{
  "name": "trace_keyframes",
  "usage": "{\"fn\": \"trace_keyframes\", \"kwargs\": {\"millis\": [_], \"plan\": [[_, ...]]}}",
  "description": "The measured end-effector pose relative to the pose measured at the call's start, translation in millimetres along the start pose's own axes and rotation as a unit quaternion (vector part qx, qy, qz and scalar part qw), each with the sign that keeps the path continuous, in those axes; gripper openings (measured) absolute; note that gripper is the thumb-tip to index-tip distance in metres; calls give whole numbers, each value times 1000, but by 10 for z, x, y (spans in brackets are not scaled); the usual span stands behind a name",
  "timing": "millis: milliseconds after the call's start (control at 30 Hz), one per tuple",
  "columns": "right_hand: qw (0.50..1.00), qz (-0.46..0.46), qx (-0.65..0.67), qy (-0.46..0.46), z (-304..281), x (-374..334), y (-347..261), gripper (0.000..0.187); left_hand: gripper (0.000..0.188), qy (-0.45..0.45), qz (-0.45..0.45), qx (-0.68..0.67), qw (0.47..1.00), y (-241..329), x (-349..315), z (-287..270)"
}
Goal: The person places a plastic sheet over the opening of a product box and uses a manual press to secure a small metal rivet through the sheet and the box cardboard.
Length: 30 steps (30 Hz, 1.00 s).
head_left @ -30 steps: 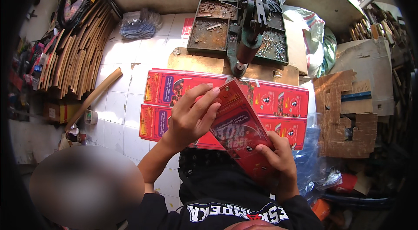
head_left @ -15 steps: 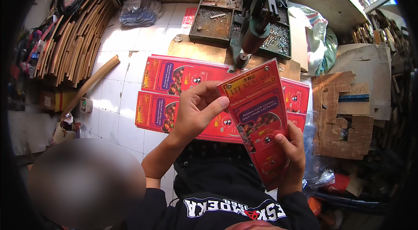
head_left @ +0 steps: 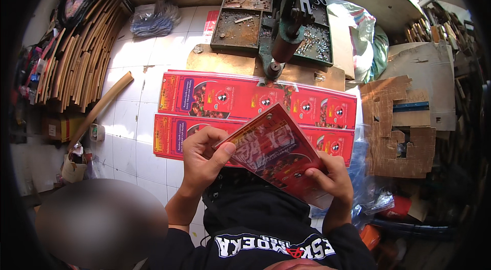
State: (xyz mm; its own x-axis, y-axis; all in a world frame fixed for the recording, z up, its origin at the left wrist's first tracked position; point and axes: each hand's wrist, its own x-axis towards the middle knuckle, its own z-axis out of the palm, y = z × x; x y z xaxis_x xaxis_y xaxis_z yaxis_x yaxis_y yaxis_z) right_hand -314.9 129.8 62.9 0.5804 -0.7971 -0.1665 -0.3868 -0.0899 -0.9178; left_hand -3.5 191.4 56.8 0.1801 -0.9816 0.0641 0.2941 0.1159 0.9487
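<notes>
A long red printed sign (head_left: 286, 165) with a glossy surface hangs slantwise between my hands above my lap. Pinching its left corner are the thumb and fingers of my left hand (head_left: 207, 160). My right hand (head_left: 333, 177) grips the opposite, nearer end, thumb on the printed face. A small metal eyelet shows near the sign's far edge, and glare covers part of the print. Beyond it, two rows of similar red printed sheets (head_left: 230, 97) lie side by side. Their far edge reaches the green hand press (head_left: 286, 40), whose post stands just behind the upper row.
Trays of small metal parts (head_left: 314, 45) flank the press. Stacked cardboard strips (head_left: 87, 50) and a leaning cardboard tube (head_left: 105, 106) are at left. Cut cardboard (head_left: 401, 152) stands at right, near plastic bags (head_left: 360, 29). A blurred round shape (head_left: 102, 224) covers the lower left.
The held sign has been lowered and tilted flatter, its far end swinging left, and glare now crosses its print. My left hand has moved down and left with it.
</notes>
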Motion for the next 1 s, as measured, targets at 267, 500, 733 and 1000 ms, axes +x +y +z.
{"fn": "trace_keyframes", "kwargs": {"millis": [267, 500, 733, 1000], "plan": [[995, 0, -87, -45, 148, 147, -92, 43, 10, 88, -119, -13, 989, -264, -417, -325], [977, -116, -171, 43, 325, 302, -25, 40, 22, 206, -47, 75, 974, -445, -598, -309], [968, -109, -227, 24, 230, 351, -186, 42, 27, 227, -34, 33, 973, -496, -653, -308], [974, -107, -200, 19, 186, 383, -190, 51, 22, 163, -42, 124, 978, -453, -657, -365]]}}
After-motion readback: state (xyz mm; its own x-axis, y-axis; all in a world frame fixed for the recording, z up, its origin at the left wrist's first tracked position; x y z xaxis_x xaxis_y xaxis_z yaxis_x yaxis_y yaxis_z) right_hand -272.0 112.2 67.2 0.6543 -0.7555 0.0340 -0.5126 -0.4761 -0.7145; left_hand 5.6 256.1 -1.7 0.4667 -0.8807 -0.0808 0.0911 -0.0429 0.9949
